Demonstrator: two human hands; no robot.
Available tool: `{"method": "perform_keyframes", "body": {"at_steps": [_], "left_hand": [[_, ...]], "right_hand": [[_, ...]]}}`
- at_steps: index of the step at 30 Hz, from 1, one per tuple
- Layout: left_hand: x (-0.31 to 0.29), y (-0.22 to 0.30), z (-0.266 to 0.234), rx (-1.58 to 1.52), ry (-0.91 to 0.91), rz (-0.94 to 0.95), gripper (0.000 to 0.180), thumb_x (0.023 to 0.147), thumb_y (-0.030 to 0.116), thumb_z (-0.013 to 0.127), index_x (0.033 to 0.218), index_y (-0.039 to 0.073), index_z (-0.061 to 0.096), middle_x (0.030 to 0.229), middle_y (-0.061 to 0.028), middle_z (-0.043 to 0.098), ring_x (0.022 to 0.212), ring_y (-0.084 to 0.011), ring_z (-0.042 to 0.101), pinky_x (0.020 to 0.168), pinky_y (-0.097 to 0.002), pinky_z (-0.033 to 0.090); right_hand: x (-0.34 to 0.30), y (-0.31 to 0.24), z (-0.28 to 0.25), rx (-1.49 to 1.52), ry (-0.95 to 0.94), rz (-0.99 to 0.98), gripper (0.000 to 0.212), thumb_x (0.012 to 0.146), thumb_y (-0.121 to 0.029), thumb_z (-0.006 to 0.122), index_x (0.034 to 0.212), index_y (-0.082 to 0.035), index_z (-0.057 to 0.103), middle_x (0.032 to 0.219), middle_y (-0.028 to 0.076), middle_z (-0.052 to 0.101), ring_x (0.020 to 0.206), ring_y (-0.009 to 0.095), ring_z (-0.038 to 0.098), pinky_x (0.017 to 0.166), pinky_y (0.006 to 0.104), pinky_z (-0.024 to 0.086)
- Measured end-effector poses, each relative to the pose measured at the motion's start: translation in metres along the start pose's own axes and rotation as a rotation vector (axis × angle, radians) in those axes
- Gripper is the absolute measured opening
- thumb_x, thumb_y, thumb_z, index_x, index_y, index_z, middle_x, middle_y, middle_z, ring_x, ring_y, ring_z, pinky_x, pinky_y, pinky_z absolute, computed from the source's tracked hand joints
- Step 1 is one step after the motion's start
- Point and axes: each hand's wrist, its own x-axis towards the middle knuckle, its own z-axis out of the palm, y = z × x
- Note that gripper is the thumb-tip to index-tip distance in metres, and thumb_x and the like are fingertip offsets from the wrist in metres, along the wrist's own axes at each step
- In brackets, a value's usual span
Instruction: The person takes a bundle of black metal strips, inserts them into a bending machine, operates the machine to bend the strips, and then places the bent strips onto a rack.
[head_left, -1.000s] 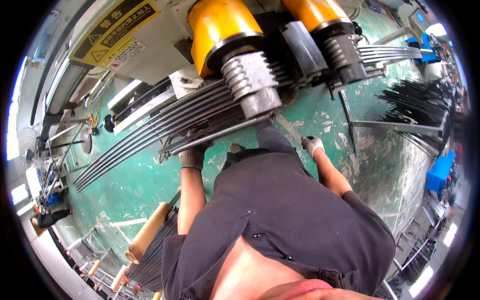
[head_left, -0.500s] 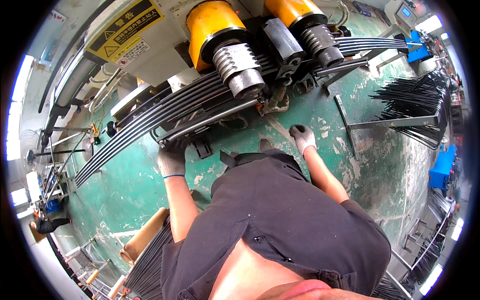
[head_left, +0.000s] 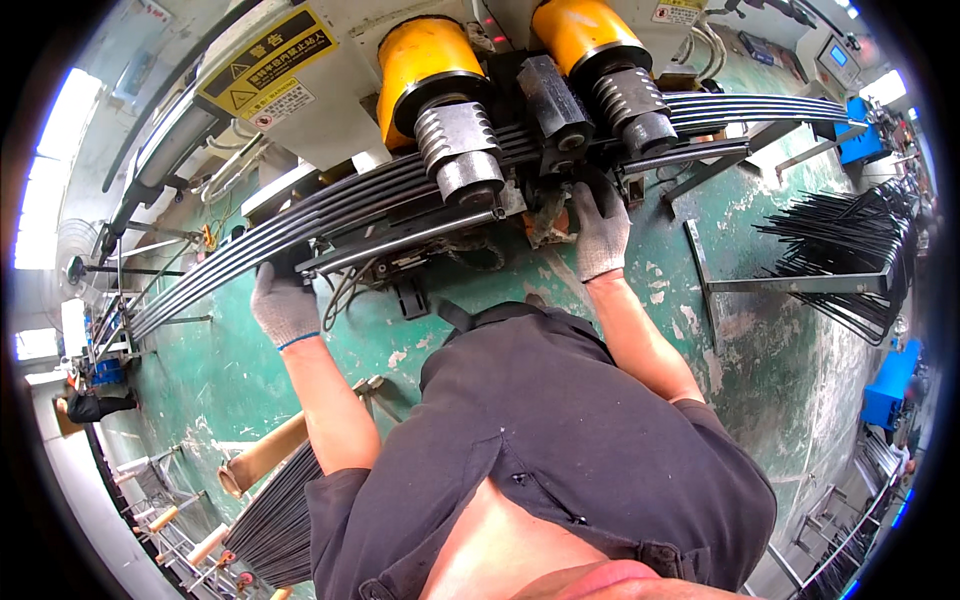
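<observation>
Both my hands wear pale knit gloves with dark-coated fingers. My left hand (head_left: 285, 308) is raised at the left end of a lower metal rod (head_left: 385, 247), by a row of several long black tubes (head_left: 240, 262). Its dark fingers blend into the tubes, so its grip is hidden. My right hand (head_left: 603, 235) reaches up under the black central block (head_left: 553, 105), fingers stretched out and slightly apart. Its fingertips are hard to see against the dark machine parts. The tubes run across the machine, behind two ribbed steel cylinders (head_left: 458, 145) on yellow housings (head_left: 425, 60).
A rack at the right holds black bent rods (head_left: 845, 245) on a metal frame (head_left: 800, 284). More dark rods (head_left: 275, 525) lie beside a brown roll (head_left: 262, 455) at lower left. A fan (head_left: 85, 255) stands at far left. Cables (head_left: 345, 300) hang below the machine.
My right hand has risen from below the machine to its central block, its fingers opening out. My left hand has shifted left along the tubes. The view has moved slightly.
</observation>
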Motion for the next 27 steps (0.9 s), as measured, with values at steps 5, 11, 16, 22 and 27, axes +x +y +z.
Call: {"method": "perform_keyframes", "body": {"at_steps": [5, 11, 16, 22, 27], "left_hand": [[-0.023, 0.06, 0.07, 0.955, -0.007, 0.574, 0.035, 0.105, 0.01, 0.048, 0.125, -0.018, 0.058, 0.126, -0.0233, 0.067, 0.112, -0.0312, 0.068, 0.102, -0.0437, 0.055], [-0.013, 0.128, 0.129, 0.159, -0.14, 0.333, 0.039, 0.093, -0.006, 0.062, 0.132, -0.009, 0.061, 0.11, -0.0209, 0.075, 0.106, -0.0292, 0.072, 0.101, -0.0363, 0.054], [-0.021, 0.168, 0.182, 1.446, 0.156, 0.993, 0.047, 0.094, -0.01, 0.055, 0.137, 0.003, 0.065, 0.122, -0.0204, 0.072, 0.11, -0.0236, 0.071, 0.099, -0.0331, 0.054], [-0.02, 0.191, 0.25, 1.589, 0.042, 1.349, 0.042, 0.1, -0.001, 0.048, 0.136, 0.013, 0.066, 0.118, -0.0161, 0.074, 0.105, -0.0262, 0.073, 0.089, -0.0358, 0.059], [-0.049, 0.153, 0.307, 1.448, -0.435, 1.31, 0.038, 0.1, 0.009, 0.056, 0.137, 0.012, 0.064, 0.109, -0.012, 0.075, 0.095, -0.0234, 0.073, 0.086, -0.0362, 0.06]], "right_hand": [[0.014, 0.003, 0.011, 0.151, 0.061, -0.023, 0.044, 0.103, -0.019, 0.063, 0.139, 0.004, 0.058, 0.131, 0.009, 0.066, 0.118, 0.016, 0.058, 0.105, 0.0306, 0.044], [0.04, -0.033, 0.029, 0.34, 0.07, 0.111, 0.048, 0.104, -0.033, 0.061, 0.135, 0.003, 0.06, 0.127, 0.009, 0.065, 0.112, 0.019, 0.06, 0.098, 0.0328, 0.047], [0.077, -0.019, 0.039, 0.548, 0.172, 0.169, 0.038, 0.103, -0.021, 0.062, 0.135, 0.0, 0.06, 0.124, 0.009, 0.066, 0.105, 0.022, 0.065, 0.09, 0.037, 0.054], [0.098, -0.004, 0.033, 0.709, -0.045, 0.154, 0.043, 0.098, -0.01, 0.064, 0.14, -0.002, 0.057, 0.131, 0.011, 0.065, 0.116, 0.025, 0.064, 0.101, 0.0376, 0.053], [0.126, 0.012, 0.029, 0.723, -0.088, 0.232, 0.044, 0.098, -0.014, 0.067, 0.141, -0.007, 0.058, 0.132, 0.008, 0.065, 0.118, 0.023, 0.063, 0.102, 0.0366, 0.053]]}}
